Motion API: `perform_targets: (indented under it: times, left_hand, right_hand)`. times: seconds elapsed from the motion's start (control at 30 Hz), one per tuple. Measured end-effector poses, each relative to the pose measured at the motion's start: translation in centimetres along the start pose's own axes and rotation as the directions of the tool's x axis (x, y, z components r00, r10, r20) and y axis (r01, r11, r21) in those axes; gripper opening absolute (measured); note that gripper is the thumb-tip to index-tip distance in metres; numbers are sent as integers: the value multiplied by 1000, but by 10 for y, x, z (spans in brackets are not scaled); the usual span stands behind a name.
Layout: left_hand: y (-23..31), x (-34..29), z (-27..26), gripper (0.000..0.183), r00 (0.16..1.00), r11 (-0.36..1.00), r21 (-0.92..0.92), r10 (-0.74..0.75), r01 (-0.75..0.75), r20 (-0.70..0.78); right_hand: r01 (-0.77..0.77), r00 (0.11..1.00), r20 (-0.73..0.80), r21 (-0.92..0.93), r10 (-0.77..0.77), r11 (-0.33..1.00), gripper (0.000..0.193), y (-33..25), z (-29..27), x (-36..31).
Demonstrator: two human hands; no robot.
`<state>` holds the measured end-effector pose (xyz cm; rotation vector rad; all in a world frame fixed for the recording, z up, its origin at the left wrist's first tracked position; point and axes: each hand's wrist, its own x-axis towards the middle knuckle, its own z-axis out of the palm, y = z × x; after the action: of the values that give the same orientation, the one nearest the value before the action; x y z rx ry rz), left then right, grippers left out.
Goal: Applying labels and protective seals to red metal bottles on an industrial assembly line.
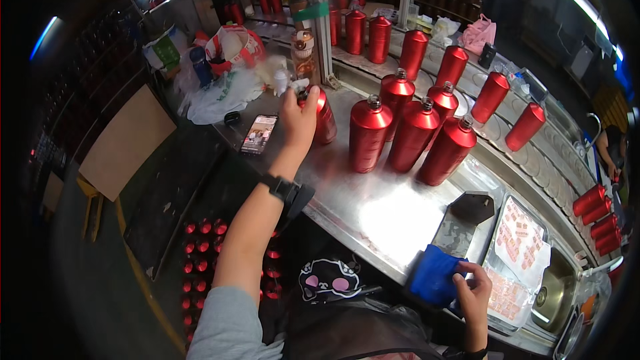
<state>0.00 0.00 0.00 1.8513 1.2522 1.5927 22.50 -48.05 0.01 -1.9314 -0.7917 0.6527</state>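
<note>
My left hand (pixel 299 117) reaches to the far side of the metal worktop and is closed around the upper part of a glossy red bottle (pixel 325 120). My fingers cover much of its neck. Several more red bottles (pixel 371 135) with bare glass necks stand upright just right of it. At the near right edge, my right hand (pixel 475 293) has curled fingers and thumb on a folded blue cloth (pixel 432 277). Some of those fingertips are hidden against the cloth.
A phone (pixel 260 134) lies left of the held bottle. Behind runs a curved conveyor (pixel 467 110) carrying red bottles. A dark angular block (pixel 472 207), a tray with printed paper (pixel 519 240) and a sink (pixel 555 290) are at right. Rows of red bottles (pixel 201 267) stand low beside my left arm.
</note>
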Motion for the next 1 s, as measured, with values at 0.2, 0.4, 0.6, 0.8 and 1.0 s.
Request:
perform_targets:
  times: [0.2, 0.4, 0.6, 0.8, 1.0]
  left_hand:
    - [89, -62, -77, 24, 991, 968, -217, 134, -126, 24]
    - [163, -111, -104, 26, 808, 717, -581, 43, 385, 588]
    - [200, -126, -49, 26, 368, 141, -380, 102, 914, 924]
    - [207, -185, 24, 26, 245, -30, -244, 44, 969, 968]
    - [233, -231, 34, 66, 187, 115, -180, -54, 977, 981]
  right_hand:
    - [83, 996, 35, 42, -85, 996, 29, -23, 13, 9]
    - [274, 933, 269, -93, -241, 957, 77, -39, 30, 17]
    - [351, 814, 443, 140, -375, 926, 114, -49, 35, 11]
    - [312, 854, 322, 312, -409, 898, 117, -24, 17, -5]
    - [481, 858, 212, -14, -468, 876, 114, -1, -17, -6]
